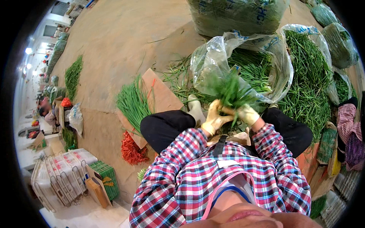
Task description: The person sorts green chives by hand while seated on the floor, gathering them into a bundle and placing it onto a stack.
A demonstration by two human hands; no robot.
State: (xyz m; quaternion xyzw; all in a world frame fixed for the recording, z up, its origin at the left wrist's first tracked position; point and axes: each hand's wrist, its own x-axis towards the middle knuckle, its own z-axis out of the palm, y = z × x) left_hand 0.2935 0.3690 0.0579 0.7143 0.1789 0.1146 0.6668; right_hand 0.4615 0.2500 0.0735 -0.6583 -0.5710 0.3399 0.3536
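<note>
A motion-blurred bunch of long green chives point(230, 90) rises in front of my lap. My right hand point(248, 114), in a cream glove, is closed around its lower part. Just left of it, my gloved left hand point(213, 119) has its thumb and fingers curved apart beside the stalks, with a gap between them. Ahead to the right, a clear plastic bag point(207, 62) lies open around more chives point(253, 68). On brown cardboard point(164, 95) by my left knee rests a pile of straightened chives point(133, 98).
Red ties point(133, 149) lie by my left knee. Loose greens heap point(308, 87) at the right; a full bag point(239, 17) stands ahead. Stacked white crates point(62, 176) and a green crate point(104, 178) are at lower left. Another person's sleeve point(348, 121) shows far right.
</note>
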